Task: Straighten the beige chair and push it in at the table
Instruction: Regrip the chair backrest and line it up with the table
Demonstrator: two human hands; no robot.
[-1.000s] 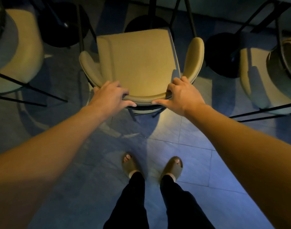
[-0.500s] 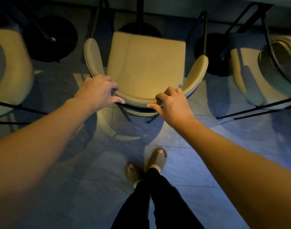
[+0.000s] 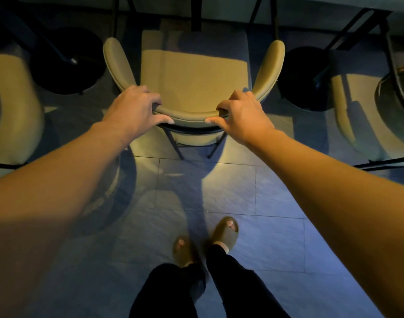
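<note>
The beige chair (image 3: 194,74) stands straight in front of me, its curved backrest nearest me and its seat facing the table edge (image 3: 334,2) at the top. The front part of the seat lies in the table's shadow. My left hand (image 3: 133,106) grips the left part of the backrest rim. My right hand (image 3: 242,112) grips the right part of the same rim. Both thumbs press on the outer side of the rim, fingers curl over the top.
A second beige chair (image 3: 10,115) stands at the left and a third (image 3: 366,115) at the right. Round black table bases (image 3: 68,63) (image 3: 304,79) sit on the grey tiled floor either side of the chair. My sandalled feet (image 3: 226,232) are below.
The chair has turned from skewed to square with the table and moved forward under its edge. Both hands stayed on the backrest, and I stepped forward.
</note>
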